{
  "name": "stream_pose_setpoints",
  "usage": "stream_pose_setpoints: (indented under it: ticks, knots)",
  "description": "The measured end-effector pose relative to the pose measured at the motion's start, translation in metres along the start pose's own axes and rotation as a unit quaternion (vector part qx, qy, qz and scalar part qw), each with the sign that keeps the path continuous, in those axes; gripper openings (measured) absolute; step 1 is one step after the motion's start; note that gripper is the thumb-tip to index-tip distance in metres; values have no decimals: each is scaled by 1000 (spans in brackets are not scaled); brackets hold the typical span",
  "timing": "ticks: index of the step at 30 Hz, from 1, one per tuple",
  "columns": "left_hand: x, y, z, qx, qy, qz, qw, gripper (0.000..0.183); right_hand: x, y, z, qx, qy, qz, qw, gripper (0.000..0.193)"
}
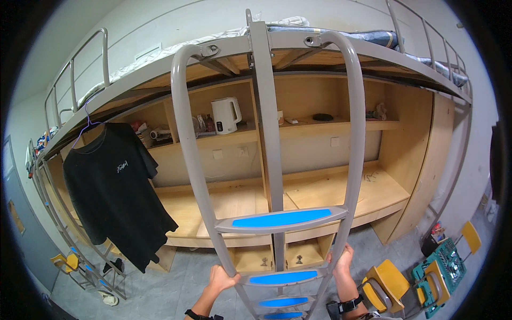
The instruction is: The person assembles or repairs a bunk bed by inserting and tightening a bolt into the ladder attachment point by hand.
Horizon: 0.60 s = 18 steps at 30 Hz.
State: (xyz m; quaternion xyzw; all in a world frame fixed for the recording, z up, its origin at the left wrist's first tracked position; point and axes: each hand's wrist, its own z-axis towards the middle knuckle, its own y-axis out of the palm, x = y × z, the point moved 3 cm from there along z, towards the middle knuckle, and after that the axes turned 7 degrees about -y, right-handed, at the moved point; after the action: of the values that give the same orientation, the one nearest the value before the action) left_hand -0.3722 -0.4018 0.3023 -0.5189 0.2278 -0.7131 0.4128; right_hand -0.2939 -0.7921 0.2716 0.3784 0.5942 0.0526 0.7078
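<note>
A grey metal bunk ladder (pixel 356 133) with blue pads on its rungs rises right in front of me, its curved tops bolted to the bed frame. My left hand (pixel 220 278) is closed around its left rail, beside the second rung from the top. On the other side, my right hand (pixel 343 258) grips the right rail slightly higher up; its fingers are partly behind the metal. The top rung (pixel 281 219) lies above both hands. Dark bands are on both wrists.
A black T-shirt (pixel 114 186) hangs from a purple hanger at left. Beneath the bunk (pixel 330 40) are wooden desks (pixel 330 186) and a shelf with a white kettle (pixel 225 114). Yellow chairs (pixel 392 280) and an open green tool case (pixel 450 261) stand at lower right.
</note>
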Motion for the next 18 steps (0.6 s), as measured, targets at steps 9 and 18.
stream_pose_setpoints:
  ticks: [9,18]
  knots:
    - [-8,4,1,8,11,7,1000,27,-3,5,-4,-8,-6,8,1000,23]
    - [-12,5,2,5,10,21,1000,26,-5,6,-3,-31,-18,-2,999,24]
